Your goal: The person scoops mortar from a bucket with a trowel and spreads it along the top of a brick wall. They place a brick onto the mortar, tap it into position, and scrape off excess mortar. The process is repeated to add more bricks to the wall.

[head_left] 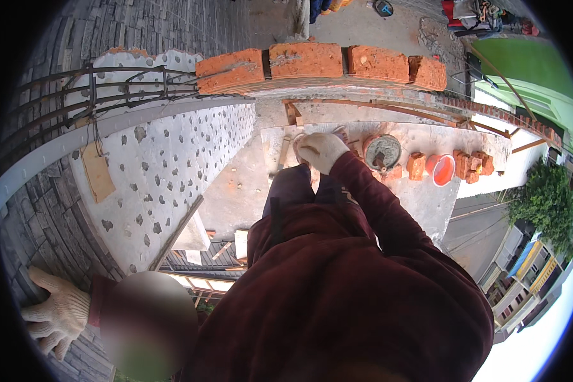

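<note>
My left hand (57, 312), in a cream knitted glove, lies with spread fingers against a grey stone-clad wall (41, 235). The right hand (323, 151), in a similar pale glove, hangs low in front of my dark trouser legs (293, 186), above the plank platform. Its fingers are curled; whatever they hold, if anything, is hidden. To the right of that hand stands a round bucket of grey mortar (383, 150) with a dark tool or lump in it. A row of orange bricks (305, 60) runs along the top of the wall ahead of me.
Loose bricks (416, 166) and a red bucket (440, 170) sit on the platform (420, 207) at right. Rebar (124, 79) juts from the brick row's left end. A pitted white wall surface (165, 153) is at left. Past the platform's right edge is a drop toward buildings (522, 280).
</note>
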### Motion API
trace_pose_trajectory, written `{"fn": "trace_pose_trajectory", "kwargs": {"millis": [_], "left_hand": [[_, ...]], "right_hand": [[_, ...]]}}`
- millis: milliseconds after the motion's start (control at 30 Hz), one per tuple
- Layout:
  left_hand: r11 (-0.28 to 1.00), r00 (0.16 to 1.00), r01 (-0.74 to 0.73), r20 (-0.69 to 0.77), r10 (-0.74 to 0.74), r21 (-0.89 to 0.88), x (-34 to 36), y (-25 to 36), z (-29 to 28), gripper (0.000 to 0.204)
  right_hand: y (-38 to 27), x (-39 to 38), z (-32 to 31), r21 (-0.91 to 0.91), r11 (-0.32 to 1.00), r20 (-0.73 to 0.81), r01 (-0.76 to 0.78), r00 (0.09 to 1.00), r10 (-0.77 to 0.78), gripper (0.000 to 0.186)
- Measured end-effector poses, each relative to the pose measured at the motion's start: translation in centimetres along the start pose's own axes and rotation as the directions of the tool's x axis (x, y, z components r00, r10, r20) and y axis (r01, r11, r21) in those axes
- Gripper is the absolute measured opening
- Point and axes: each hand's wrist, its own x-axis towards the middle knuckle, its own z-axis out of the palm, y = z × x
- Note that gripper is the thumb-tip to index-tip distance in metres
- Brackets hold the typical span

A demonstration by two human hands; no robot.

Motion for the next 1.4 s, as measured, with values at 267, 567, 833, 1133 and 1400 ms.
{"fn": "trace_pose_trajectory", "kwargs": {"millis": [267, 567, 833, 1133, 1400], "left_hand": [[0.844, 0.895, 0.355, 0.407, -0.183, -0.402, 0.3, 3.4, -6.1, 0.073], [0.016, -0.009, 0.732, 0.014, 1.0, -0.681, -14.3, 25.8, -28.9, 0.041], [-0.201, -0.351, 0.581, -0.465, 0.813, -0.789, -26.6, 38.0, -49.8, 0.085], [-0.395, -0.355, 0.331, -0.502, 0.789, -0.857, -27.5, 41.1, -54.2, 0.083], [-0.502, -0.385, 0.191, -0.535, 0.752, -0.843, -27.9, 42.9, -55.9, 0.07]], "right_hand": [[24.7, -24.4, 6.1, -0.049, 0.452, -0.122, -0.891, 0.454, 0.882, 0.038], [39.7, -30.7, 10.3, 0.411, 0.007, -0.321, -0.911, -0.138, 0.937, 0.038], [51.5, -26.8, 10.6, 0.437, -0.05, -0.031, -0.898, -0.07, 0.997, 0.053], [50.0, -29.2, 12.9, 0.437, -0.058, 0.057, -0.897, -0.037, 0.998, 0.046], [54.3, -26.3, 16.8, 0.454, -0.035, 0.054, -0.891, -0.012, 0.998, 0.047]]}}
